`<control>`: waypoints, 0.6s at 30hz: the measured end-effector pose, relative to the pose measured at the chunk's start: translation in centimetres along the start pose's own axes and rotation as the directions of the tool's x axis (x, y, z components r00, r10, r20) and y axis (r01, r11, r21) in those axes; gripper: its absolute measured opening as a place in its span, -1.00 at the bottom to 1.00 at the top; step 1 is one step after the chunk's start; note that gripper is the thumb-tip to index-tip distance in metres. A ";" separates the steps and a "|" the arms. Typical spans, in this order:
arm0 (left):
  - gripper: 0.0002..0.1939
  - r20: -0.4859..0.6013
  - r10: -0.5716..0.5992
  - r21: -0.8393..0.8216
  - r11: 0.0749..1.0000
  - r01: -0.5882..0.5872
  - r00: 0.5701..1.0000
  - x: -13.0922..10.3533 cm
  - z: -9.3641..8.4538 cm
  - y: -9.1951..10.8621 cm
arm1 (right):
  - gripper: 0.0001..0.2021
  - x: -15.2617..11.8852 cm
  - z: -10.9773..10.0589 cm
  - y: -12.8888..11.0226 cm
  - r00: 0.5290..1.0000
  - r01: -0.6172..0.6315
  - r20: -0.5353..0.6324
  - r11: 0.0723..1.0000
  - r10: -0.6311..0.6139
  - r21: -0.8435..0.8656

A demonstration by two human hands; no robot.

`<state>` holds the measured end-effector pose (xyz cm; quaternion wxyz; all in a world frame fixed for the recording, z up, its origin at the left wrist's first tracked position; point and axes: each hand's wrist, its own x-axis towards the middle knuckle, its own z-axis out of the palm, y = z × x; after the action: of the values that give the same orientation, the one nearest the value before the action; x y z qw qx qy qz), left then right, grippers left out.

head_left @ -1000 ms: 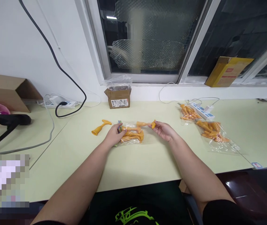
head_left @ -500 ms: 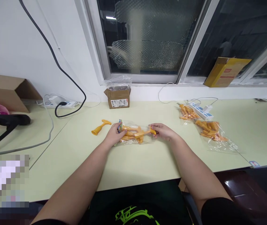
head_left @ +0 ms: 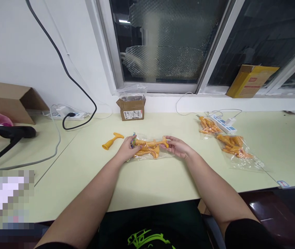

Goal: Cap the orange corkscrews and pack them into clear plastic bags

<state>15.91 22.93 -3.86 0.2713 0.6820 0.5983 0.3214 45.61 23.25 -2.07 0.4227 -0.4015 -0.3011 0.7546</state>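
A clear plastic bag [head_left: 172, 154] with several orange plastic pieces in it lies on the table in front of me. My left hand [head_left: 127, 148] grips the bag's left end, where a colourful printed strip [head_left: 133, 141] shows. At the other end, my right hand [head_left: 177, 146] pinches the crosswise tip of one orange T-ended piece [head_left: 165, 142]. This piece points left along the bag; whether its tip is under the film I cannot tell. A loose orange piece [head_left: 112, 141], flared at one end and T-shaped at the other, rests left of my left hand.
Two more clear bags of orange pieces, a far bag [head_left: 209, 125] and a nearer bag [head_left: 233, 145], lie to the right beside a power strip [head_left: 223, 123]. A small carton [head_left: 132, 109] stands by the window. Cables and a black bar [head_left: 12, 132] occupy the left.
The orange piece in my right hand has shifted slightly left and away from me, lying straighter along the bag. My left hand keeps its hold on the bag.
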 end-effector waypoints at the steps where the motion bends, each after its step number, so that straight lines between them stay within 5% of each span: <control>1: -0.20 0.003 0.001 -0.002 1.000 -0.001 1.000 0.0 0.0 0.0 | -0.61 0.0 0.0 0.0 1.000 0.004 -0.024 1.000 -0.004 0.000; 5: -0.15 0.016 0.001 0.001 1.000 -0.001 1.000 0.0 0.0 -0.2 | -0.66 0.3 0.1 -0.1 0.993 0.037 -0.113 0.999 -0.034 0.025; 11: -0.07 0.018 0.020 -0.015 1.000 -0.020 1.000 -0.1 0.0 0.0 | -0.88 0.5 0.4 0.2 0.997 0.044 -0.063 0.999 -0.044 0.003; 18: -0.04 0.022 0.018 -0.039 0.999 -0.017 1.000 -0.1 -0.2 0.1 | -0.82 0.0 0.4 0.1 0.982 -0.172 0.053 0.974 0.181 -0.144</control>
<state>15.83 22.84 -3.69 0.2884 0.6852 0.5829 0.3279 45.26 23.20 -1.95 0.3147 -0.4299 -0.3297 0.7794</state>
